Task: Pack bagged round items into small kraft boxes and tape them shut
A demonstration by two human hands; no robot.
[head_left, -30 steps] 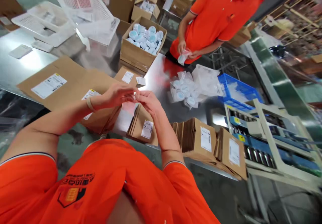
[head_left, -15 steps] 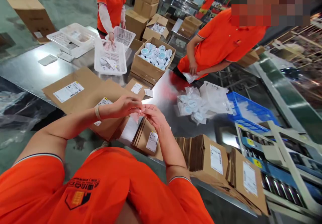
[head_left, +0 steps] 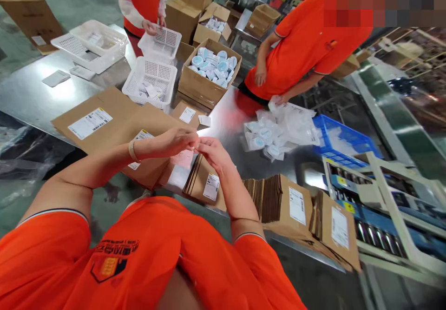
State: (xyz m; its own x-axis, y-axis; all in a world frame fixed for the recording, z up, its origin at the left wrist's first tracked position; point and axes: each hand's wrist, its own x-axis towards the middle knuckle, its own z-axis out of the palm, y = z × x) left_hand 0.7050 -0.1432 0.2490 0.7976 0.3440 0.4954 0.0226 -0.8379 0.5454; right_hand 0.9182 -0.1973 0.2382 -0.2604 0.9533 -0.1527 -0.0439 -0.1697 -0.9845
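My left hand (head_left: 172, 141) and my right hand (head_left: 213, 152) meet fingertip to fingertip above the steel table (head_left: 230, 115). Both pinch something small between them that I cannot make out. Under the hands lie a pinkish slip (head_left: 181, 158) and a stack of flat cardboard sleeves (head_left: 204, 183) with a white label. Large flattened cartons (head_left: 104, 119) with labels lie to the left of my hands.
An open carton of round white-and-blue tubs (head_left: 211, 68) stands behind. Bagged tubs (head_left: 268, 135) are piled by a blue crate (head_left: 343, 140). Two people in orange shirts work across the table, one at white baskets (head_left: 151, 80). More flat sleeves (head_left: 289, 203) stand at the right.
My hands stay pinched together in the same place. The person at the back lifted a hand from the near basket to the far one; the other person reached to the bag pile.
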